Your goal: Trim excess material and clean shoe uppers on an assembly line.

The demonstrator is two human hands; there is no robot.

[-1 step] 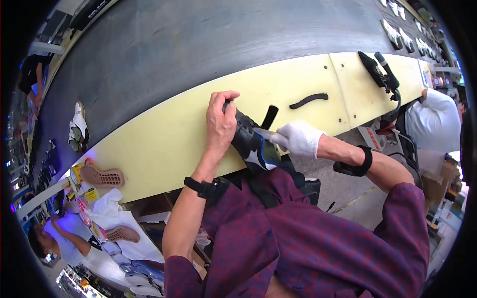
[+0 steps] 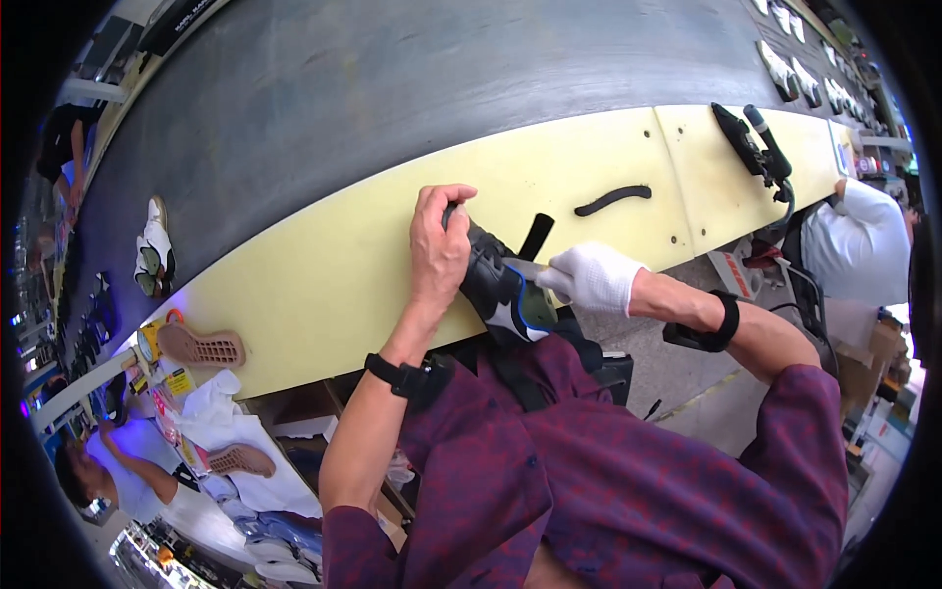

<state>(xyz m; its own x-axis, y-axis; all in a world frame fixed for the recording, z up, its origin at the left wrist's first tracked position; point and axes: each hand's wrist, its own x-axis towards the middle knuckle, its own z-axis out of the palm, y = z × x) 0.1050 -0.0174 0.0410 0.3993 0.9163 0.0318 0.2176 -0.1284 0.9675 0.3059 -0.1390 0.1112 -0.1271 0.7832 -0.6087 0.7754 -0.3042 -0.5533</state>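
Note:
My left hand (image 2: 439, 243), bare and with a black watch on the wrist, grips a black shoe (image 2: 502, 293) with white, blue and green parts. The shoe rests against the near edge of the pale yellow bench (image 2: 324, 265). My right hand (image 2: 593, 278), in a white glove, pinches a thin grey tool (image 2: 527, 266) whose tip lies on the shoe. A black strap piece (image 2: 536, 236) lies on the bench just behind the shoe.
A dark grey conveyor belt (image 2: 412, 88) runs behind the bench, carrying a white and green shoe (image 2: 152, 253) at left and several shoes far right. A curved black strip (image 2: 613, 199) and black tools (image 2: 751, 145) lie on the bench. A brown sole (image 2: 202, 347) sits left. Co-workers stand at right (image 2: 868, 245) and lower left (image 2: 103, 471).

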